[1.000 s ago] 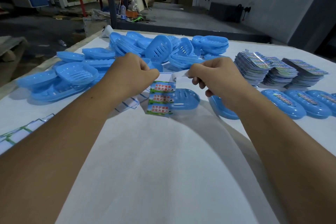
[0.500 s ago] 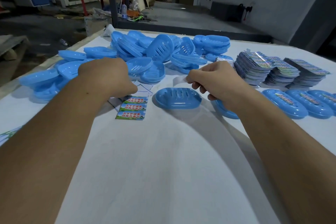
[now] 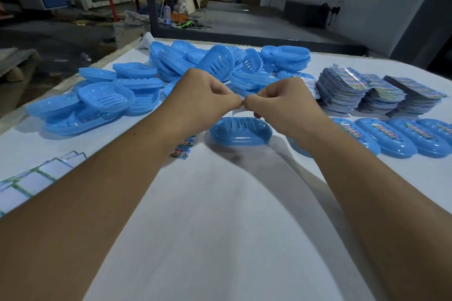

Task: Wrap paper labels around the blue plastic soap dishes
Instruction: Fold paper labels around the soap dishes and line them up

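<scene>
White cloth covers the table [image 3: 220, 227], where one blue oval soap dish [image 3: 241, 131] with a slotted bottom lies unlabelled at the centre. Just above it the left hand [image 3: 205, 95] and right hand [image 3: 281, 102] meet, curled fingertips pinching a small white strip [image 3: 236, 113]. A printed label [image 3: 183, 149] lies beside the dish.

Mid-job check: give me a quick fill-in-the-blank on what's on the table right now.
1. Both hands, left hand and right hand, meet above a single ____ soap dish.
2. The printed label beside that dish lies flat on the ____.
3. The label stacks sit on the person's ____ side.
4. The finished dishes in the row each carry a ____.

Missing words: blue; table; right; label
</scene>
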